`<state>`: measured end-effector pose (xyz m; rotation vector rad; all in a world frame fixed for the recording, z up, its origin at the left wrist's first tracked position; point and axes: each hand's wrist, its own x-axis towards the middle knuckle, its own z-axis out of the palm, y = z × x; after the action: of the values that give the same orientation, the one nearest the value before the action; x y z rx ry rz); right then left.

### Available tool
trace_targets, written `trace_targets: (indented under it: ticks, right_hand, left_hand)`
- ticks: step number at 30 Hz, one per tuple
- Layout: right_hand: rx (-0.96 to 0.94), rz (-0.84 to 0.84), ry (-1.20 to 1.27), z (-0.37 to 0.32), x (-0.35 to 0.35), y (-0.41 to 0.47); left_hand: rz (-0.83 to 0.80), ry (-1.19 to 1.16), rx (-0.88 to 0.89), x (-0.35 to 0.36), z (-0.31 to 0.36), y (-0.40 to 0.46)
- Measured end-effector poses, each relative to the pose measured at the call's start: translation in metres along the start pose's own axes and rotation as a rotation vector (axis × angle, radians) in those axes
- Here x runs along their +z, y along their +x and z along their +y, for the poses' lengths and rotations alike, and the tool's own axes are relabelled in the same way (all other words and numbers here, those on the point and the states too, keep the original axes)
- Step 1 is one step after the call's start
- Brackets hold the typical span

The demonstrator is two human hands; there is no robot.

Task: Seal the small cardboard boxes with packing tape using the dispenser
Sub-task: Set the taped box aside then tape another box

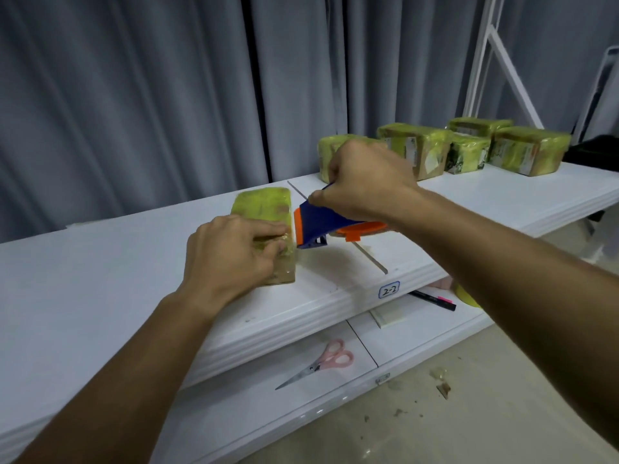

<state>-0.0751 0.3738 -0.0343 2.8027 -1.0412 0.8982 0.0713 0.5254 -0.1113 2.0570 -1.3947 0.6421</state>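
Observation:
A small cardboard box (264, 209) wrapped in yellow-green tape lies on the white shelf (100, 262). My left hand (231, 256) presses flat on its near end, fingers spread over the top. My right hand (365, 182) grips the handle of a blue and orange tape dispenser (315, 229), whose front end touches the box's right side. The tape roll is hidden behind my hand.
Several taped boxes (418, 152) stand at the back right of the shelf. A thin metal divider (371, 259) crosses the shelf under the dispenser. On the lower shelf lie pink-handled scissors (321, 361), a black pen (432, 300) and a white block (390, 318). Scraps litter the floor (442, 386).

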Motion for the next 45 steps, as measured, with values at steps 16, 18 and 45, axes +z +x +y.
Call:
trace_targets:
  ticks: [16, 18, 45]
  right_hand:
    - [0.12, -0.031, 0.219, 0.008, -0.005, -0.028]
    - [0.119, -0.048, 0.245, 0.01, -0.009, -0.028]
    - [0.206, -0.178, 0.615, 0.044, -0.051, -0.039]
  left_hand:
    - [-0.183, -0.144, -0.181, -0.027, 0.002, 0.01]
    - [-0.209, -0.136, -0.182, -0.033, -0.006, 0.009]
    - [-0.2, -0.182, -0.13, -0.003, -0.017, -0.003]
